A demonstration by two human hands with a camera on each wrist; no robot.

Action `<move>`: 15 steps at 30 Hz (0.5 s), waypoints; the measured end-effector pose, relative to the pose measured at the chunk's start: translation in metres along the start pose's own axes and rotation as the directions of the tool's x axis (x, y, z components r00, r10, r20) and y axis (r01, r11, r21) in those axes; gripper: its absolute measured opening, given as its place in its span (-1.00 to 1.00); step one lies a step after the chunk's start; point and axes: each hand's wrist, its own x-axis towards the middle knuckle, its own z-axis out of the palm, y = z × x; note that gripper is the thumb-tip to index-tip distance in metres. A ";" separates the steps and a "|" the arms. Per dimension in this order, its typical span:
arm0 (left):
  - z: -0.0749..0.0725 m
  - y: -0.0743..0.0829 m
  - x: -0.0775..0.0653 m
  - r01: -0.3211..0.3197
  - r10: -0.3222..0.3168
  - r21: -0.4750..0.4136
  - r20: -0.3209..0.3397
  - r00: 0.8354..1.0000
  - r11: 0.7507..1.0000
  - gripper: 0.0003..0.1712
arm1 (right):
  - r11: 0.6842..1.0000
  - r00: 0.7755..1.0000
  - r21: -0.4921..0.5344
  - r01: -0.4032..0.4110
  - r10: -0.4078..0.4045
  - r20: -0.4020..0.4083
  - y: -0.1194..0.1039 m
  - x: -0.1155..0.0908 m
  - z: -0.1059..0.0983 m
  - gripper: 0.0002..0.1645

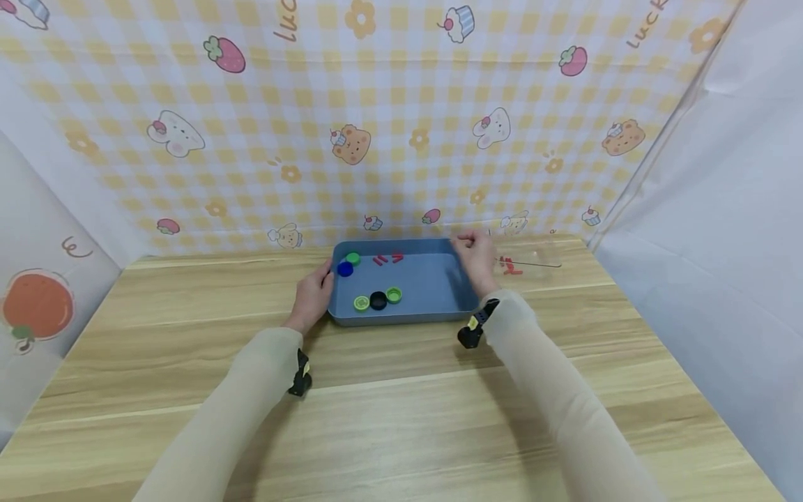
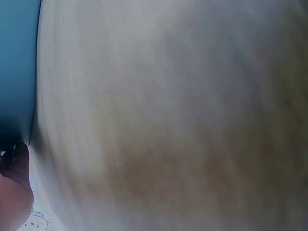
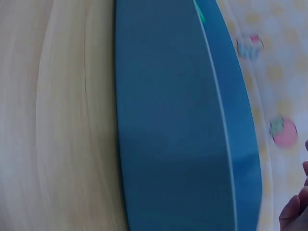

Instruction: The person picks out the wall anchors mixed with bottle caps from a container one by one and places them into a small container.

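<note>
A blue-grey tray (image 1: 426, 282) sits on the wooden table. My left hand (image 1: 311, 296) grips its left edge; in the left wrist view the thumb (image 2: 19, 163) lies against the tray wall (image 2: 18, 72). Over the tray's back right corner is my right hand (image 1: 478, 261), fingers bent together; whether anything is between the fingertips is hidden. Inside the tray are a green cap (image 1: 353, 259), a blue cap (image 1: 345, 269), a yellow-green cap (image 1: 362, 303), a black cap (image 1: 378, 300), another green cap (image 1: 394, 295) and several small red pieces (image 1: 397, 258).
Right of the tray stands a clear container (image 1: 536, 254) with several red pieces (image 1: 513, 272). A thin dark rod (image 1: 533, 264) crosses it beside the right hand. Behind the table (image 1: 389, 418) hangs a yellow checked cloth (image 1: 401, 139).
</note>
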 end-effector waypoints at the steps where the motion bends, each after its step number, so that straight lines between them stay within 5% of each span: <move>1: 0.000 0.000 0.000 -0.001 0.001 0.001 -0.001 1.000 1.000 -0.50 | 1.000 1.000 -0.004 -0.003 0.003 0.012 -0.003 -0.002 0.006 -0.75; 7: -0.001 -0.001 0.001 0.001 -0.001 -0.006 0.003 1.000 1.000 -0.50 | 0.998 0.991 -0.016 -0.063 0.065 0.118 -0.017 -0.015 0.040 -0.73; 15: 0.000 -0.001 0.000 0.004 -0.004 -0.012 -0.007 1.000 1.000 -0.50 | 0.977 0.949 -0.038 -0.211 0.214 0.233 -0.022 -0.021 0.067 -0.61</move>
